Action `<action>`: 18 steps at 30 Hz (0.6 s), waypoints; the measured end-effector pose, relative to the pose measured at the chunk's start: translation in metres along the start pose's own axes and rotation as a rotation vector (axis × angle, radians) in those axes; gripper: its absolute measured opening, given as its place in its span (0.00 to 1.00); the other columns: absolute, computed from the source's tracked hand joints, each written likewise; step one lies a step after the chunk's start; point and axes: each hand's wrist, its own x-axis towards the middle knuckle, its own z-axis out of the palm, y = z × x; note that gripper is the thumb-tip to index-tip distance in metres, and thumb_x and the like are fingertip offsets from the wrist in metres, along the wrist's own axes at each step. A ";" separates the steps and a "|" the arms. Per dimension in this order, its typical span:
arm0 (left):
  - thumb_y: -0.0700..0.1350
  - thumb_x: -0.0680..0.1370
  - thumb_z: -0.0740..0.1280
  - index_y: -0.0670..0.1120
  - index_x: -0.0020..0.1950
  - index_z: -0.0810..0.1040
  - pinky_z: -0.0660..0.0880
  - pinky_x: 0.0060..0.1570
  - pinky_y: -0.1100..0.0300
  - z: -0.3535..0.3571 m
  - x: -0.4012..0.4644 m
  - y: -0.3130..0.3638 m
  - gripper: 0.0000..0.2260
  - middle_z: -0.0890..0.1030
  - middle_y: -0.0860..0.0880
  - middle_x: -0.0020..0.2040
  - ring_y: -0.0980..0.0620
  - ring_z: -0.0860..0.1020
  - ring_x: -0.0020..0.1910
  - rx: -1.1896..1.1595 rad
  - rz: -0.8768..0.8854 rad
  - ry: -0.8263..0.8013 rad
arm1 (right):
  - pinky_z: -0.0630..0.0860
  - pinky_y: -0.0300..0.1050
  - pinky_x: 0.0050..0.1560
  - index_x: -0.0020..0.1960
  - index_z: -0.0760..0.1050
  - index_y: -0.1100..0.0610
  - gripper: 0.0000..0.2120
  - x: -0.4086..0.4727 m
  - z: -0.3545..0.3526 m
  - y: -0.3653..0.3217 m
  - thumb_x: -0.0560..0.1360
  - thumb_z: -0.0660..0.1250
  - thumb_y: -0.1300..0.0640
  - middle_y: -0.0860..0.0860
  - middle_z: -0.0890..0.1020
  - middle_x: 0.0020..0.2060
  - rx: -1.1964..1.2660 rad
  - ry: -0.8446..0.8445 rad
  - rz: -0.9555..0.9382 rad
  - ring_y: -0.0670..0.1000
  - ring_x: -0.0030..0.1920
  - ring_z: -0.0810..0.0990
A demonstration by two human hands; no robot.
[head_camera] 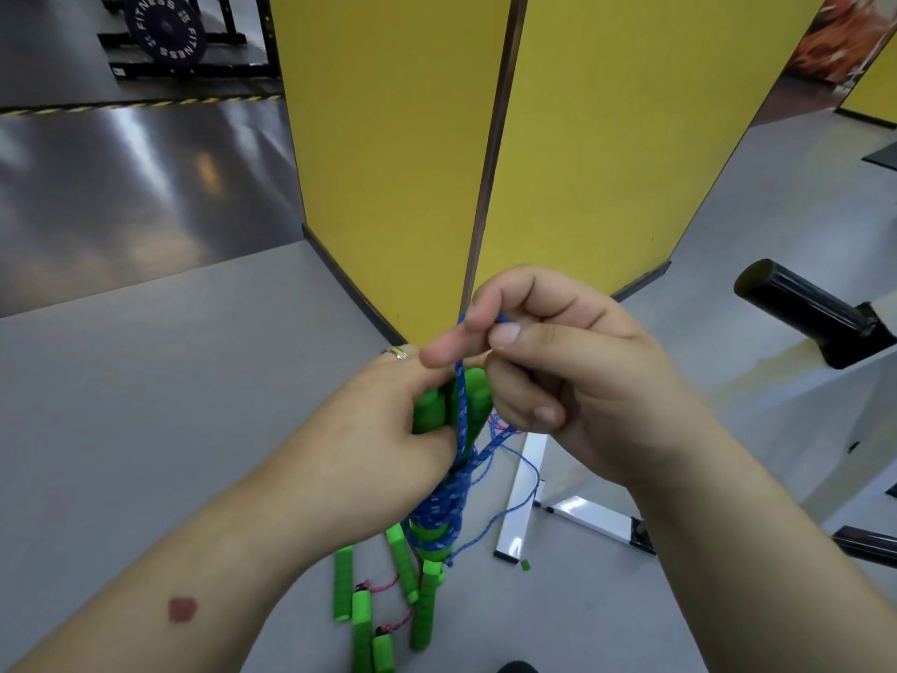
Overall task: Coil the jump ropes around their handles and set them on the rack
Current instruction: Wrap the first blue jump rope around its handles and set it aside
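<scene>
Coiling step: left hand [388, 429] clamps green handles [439, 410]; right hand [548, 366] pinches blue rope [461, 395]. Next, likely: wrap remaining slack, tuck end.

The green handles [449, 410] are largely hidden by the left hand [388, 429]; floor handles [373, 638] are cut off below.

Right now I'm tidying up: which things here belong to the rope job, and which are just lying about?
Job: blue rope, green handles held in left hand, right hand, spare green handles on floor.
Lying about: weight plate, black roller, white frame.
</scene>
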 end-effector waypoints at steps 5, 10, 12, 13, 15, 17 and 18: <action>0.40 0.71 0.66 0.62 0.63 0.75 0.77 0.52 0.26 -0.001 0.001 -0.003 0.24 0.82 0.39 0.55 0.31 0.80 0.50 -0.333 0.003 0.036 | 0.55 0.38 0.25 0.47 0.74 0.57 0.09 0.004 -0.012 0.006 0.78 0.57 0.67 0.60 0.86 0.45 0.137 0.215 0.134 0.45 0.21 0.59; 0.31 0.66 0.64 0.57 0.54 0.75 0.71 0.45 0.45 -0.004 0.003 -0.009 0.24 0.80 0.44 0.49 0.29 0.78 0.46 -0.599 0.075 0.115 | 0.59 0.35 0.22 0.45 0.73 0.57 0.11 0.008 -0.013 0.025 0.77 0.55 0.69 0.52 0.81 0.33 0.337 0.292 0.284 0.44 0.21 0.61; 0.30 0.65 0.61 0.53 0.51 0.77 0.69 0.45 0.42 -0.005 0.004 -0.006 0.23 0.76 0.40 0.47 0.24 0.74 0.44 -0.683 0.087 0.133 | 0.60 0.35 0.23 0.45 0.72 0.58 0.12 0.008 -0.012 0.029 0.78 0.55 0.71 0.52 0.80 0.33 0.348 0.311 0.269 0.44 0.22 0.61; 0.31 0.64 0.59 0.52 0.49 0.78 0.70 0.44 0.43 -0.005 0.004 -0.004 0.22 0.76 0.41 0.44 0.28 0.75 0.42 -0.715 0.081 0.153 | 0.60 0.36 0.25 0.45 0.72 0.59 0.12 0.009 -0.011 0.031 0.79 0.55 0.72 0.53 0.80 0.33 0.329 0.324 0.242 0.44 0.23 0.62; 0.33 0.63 0.56 0.49 0.45 0.79 0.73 0.46 0.42 -0.003 0.005 -0.003 0.19 0.77 0.44 0.41 0.35 0.78 0.41 -0.807 0.059 0.194 | 0.59 0.40 0.28 0.46 0.72 0.59 0.11 0.009 -0.007 0.033 0.79 0.56 0.71 0.54 0.79 0.34 0.241 0.342 0.173 0.46 0.24 0.62; 0.38 0.67 0.58 0.49 0.43 0.79 0.71 0.48 0.41 -0.002 0.005 -0.004 0.13 0.76 0.43 0.39 0.37 0.76 0.42 -0.831 0.058 0.218 | 0.60 0.42 0.30 0.48 0.74 0.59 0.07 0.010 -0.002 0.034 0.76 0.60 0.68 0.53 0.78 0.34 0.169 0.344 0.117 0.47 0.26 0.63; 0.43 0.69 0.62 0.49 0.44 0.78 0.71 0.47 0.40 -0.002 0.006 -0.005 0.08 0.76 0.43 0.39 0.37 0.75 0.42 -0.805 0.061 0.227 | 0.61 0.42 0.31 0.48 0.75 0.59 0.07 0.010 0.001 0.034 0.74 0.60 0.66 0.52 0.77 0.34 0.153 0.347 0.104 0.47 0.27 0.63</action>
